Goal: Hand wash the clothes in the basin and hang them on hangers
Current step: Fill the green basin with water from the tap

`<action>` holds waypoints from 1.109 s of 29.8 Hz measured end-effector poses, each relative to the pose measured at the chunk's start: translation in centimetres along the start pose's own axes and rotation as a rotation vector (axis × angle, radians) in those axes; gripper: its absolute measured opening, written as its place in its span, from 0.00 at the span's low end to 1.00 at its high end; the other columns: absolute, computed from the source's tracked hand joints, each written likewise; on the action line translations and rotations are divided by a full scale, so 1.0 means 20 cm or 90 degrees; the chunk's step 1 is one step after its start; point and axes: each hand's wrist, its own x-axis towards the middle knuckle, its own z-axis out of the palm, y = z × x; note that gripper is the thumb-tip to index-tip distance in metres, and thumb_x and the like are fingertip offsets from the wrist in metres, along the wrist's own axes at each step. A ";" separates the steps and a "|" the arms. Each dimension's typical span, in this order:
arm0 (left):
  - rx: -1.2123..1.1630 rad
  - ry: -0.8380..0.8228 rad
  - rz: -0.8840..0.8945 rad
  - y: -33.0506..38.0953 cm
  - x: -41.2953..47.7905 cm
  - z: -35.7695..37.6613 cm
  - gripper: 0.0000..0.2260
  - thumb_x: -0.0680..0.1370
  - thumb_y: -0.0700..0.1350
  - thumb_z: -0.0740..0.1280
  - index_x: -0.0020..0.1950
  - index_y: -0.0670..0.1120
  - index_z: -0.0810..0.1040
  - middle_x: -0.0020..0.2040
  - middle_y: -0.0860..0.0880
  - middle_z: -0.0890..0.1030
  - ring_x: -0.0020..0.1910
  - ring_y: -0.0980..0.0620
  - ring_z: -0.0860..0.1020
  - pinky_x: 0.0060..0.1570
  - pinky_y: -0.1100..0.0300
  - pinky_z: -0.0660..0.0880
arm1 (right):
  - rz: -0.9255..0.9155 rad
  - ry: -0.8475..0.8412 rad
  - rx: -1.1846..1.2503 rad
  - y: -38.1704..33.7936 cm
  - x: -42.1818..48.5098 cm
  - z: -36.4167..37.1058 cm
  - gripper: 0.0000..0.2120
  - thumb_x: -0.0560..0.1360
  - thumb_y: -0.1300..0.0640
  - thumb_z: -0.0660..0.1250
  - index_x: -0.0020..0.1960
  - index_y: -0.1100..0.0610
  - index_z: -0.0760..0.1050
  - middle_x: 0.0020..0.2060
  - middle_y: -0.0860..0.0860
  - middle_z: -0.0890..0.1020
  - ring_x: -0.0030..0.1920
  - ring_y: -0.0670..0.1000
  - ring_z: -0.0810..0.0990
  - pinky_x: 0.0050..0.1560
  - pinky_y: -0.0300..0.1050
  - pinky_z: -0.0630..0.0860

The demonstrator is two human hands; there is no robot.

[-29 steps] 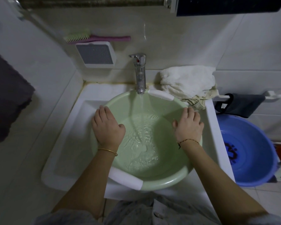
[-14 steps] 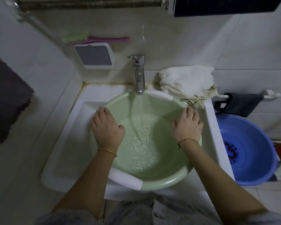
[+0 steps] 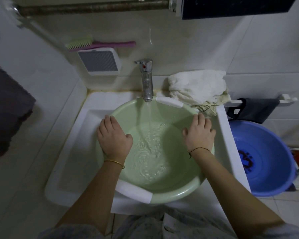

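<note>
A pale green basin (image 3: 173,192) with white handle pads sits in the white sink (image 3: 71,152). Water runs from the chrome tap (image 3: 146,80) into it and ripples at the bottom. My left hand (image 3: 113,137) rests on the basin's left rim, fingers over the edge. My right hand (image 3: 199,132) rests on the right rim the same way. A bundle of white and cream clothes (image 3: 195,87) lies on the sink's back right corner, just beyond my right hand. No clothes are in the water.
A blue tub (image 3: 266,163) stands on the floor to the right. A dark cloth (image 3: 254,109) hangs on a white rail above it. A scrub brush (image 3: 100,44) lies on a white wall box (image 3: 100,62). A dark towel (image 3: 7,107) hangs at the left.
Both hands stay on the basin rim. The water keeps running and its level in the basin has risen slightly.
</note>
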 end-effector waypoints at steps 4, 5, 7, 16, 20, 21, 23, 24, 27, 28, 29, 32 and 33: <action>0.003 -0.006 0.004 0.00 0.00 0.00 0.35 0.59 0.45 0.66 0.65 0.33 0.71 0.64 0.36 0.74 0.62 0.37 0.72 0.60 0.45 0.69 | 0.001 0.005 0.002 0.00 0.00 0.00 0.32 0.78 0.47 0.58 0.75 0.61 0.53 0.74 0.56 0.59 0.71 0.59 0.58 0.62 0.55 0.65; 0.003 -0.008 0.003 0.00 0.00 0.00 0.35 0.59 0.45 0.67 0.65 0.33 0.71 0.64 0.36 0.74 0.62 0.37 0.72 0.60 0.45 0.69 | 0.001 0.005 0.002 0.00 0.00 0.00 0.31 0.78 0.47 0.58 0.75 0.61 0.53 0.74 0.56 0.59 0.71 0.59 0.59 0.62 0.55 0.65; 0.001 -0.006 0.002 0.00 0.00 0.00 0.35 0.59 0.45 0.67 0.64 0.33 0.71 0.64 0.35 0.74 0.62 0.37 0.72 0.61 0.45 0.69 | 0.001 0.006 0.001 0.00 0.00 0.00 0.31 0.78 0.47 0.58 0.75 0.61 0.53 0.74 0.56 0.59 0.71 0.59 0.59 0.61 0.55 0.65; 0.001 -0.002 0.003 0.00 0.00 0.00 0.35 0.59 0.44 0.67 0.64 0.33 0.72 0.64 0.35 0.74 0.62 0.36 0.73 0.61 0.44 0.69 | -0.001 0.007 0.010 0.00 0.00 0.01 0.31 0.78 0.47 0.58 0.75 0.61 0.54 0.74 0.56 0.59 0.71 0.59 0.59 0.61 0.56 0.65; 0.004 -0.003 0.001 0.00 0.00 0.00 0.34 0.59 0.44 0.68 0.64 0.33 0.72 0.64 0.35 0.74 0.62 0.37 0.73 0.60 0.45 0.69 | 0.000 0.006 0.016 0.00 0.00 0.01 0.31 0.78 0.47 0.58 0.75 0.61 0.54 0.74 0.56 0.59 0.71 0.60 0.59 0.62 0.56 0.64; 0.001 0.000 0.000 0.01 0.00 -0.01 0.34 0.59 0.45 0.66 0.64 0.33 0.72 0.64 0.36 0.74 0.62 0.37 0.73 0.60 0.45 0.69 | 0.000 0.007 0.018 0.00 0.00 0.02 0.31 0.78 0.47 0.58 0.75 0.61 0.54 0.74 0.56 0.59 0.71 0.59 0.59 0.62 0.56 0.64; -0.004 0.006 0.000 0.01 0.00 -0.01 0.34 0.59 0.46 0.62 0.63 0.33 0.72 0.63 0.36 0.74 0.61 0.37 0.73 0.60 0.45 0.70 | 0.000 0.007 0.018 0.01 0.00 0.01 0.31 0.78 0.47 0.58 0.75 0.61 0.54 0.74 0.56 0.58 0.71 0.59 0.58 0.62 0.56 0.64; -0.006 0.008 0.000 0.01 0.00 -0.01 0.34 0.59 0.46 0.61 0.63 0.33 0.72 0.63 0.36 0.74 0.61 0.37 0.73 0.60 0.45 0.70 | 0.000 0.005 0.017 0.01 0.00 0.02 0.31 0.78 0.47 0.58 0.75 0.61 0.53 0.75 0.56 0.58 0.72 0.59 0.58 0.63 0.56 0.64; -0.006 0.007 -0.001 0.01 0.00 -0.01 0.34 0.59 0.46 0.61 0.63 0.33 0.72 0.63 0.36 0.74 0.62 0.37 0.73 0.60 0.45 0.70 | 0.000 0.005 0.017 0.01 0.00 0.02 0.31 0.78 0.47 0.58 0.75 0.61 0.53 0.74 0.56 0.58 0.72 0.59 0.58 0.63 0.56 0.64; -0.004 0.007 0.000 0.01 0.00 -0.01 0.34 0.59 0.46 0.61 0.63 0.33 0.72 0.63 0.36 0.74 0.61 0.37 0.73 0.60 0.45 0.70 | -0.001 0.005 0.018 0.01 0.00 0.02 0.31 0.78 0.47 0.58 0.75 0.61 0.54 0.74 0.56 0.58 0.71 0.59 0.58 0.63 0.56 0.64; -0.003 0.007 0.001 0.01 0.00 -0.01 0.34 0.59 0.46 0.61 0.63 0.33 0.73 0.63 0.36 0.75 0.61 0.37 0.73 0.59 0.45 0.70 | -0.001 0.005 0.017 0.01 0.00 0.02 0.31 0.78 0.47 0.58 0.75 0.61 0.54 0.74 0.56 0.58 0.71 0.59 0.58 0.63 0.56 0.64; 0.001 -0.002 0.001 0.01 0.00 -0.02 0.34 0.59 0.45 0.65 0.63 0.33 0.72 0.63 0.36 0.74 0.62 0.37 0.73 0.60 0.45 0.70 | 0.000 0.005 0.014 0.01 0.00 0.02 0.31 0.78 0.47 0.58 0.75 0.61 0.54 0.74 0.56 0.58 0.72 0.59 0.58 0.63 0.56 0.64; 0.003 -0.005 0.000 0.01 0.00 -0.02 0.34 0.58 0.45 0.66 0.64 0.33 0.72 0.64 0.36 0.74 0.62 0.37 0.73 0.60 0.45 0.69 | 0.001 0.004 0.015 0.01 0.01 0.02 0.31 0.78 0.47 0.58 0.75 0.61 0.54 0.74 0.56 0.58 0.72 0.59 0.58 0.63 0.56 0.64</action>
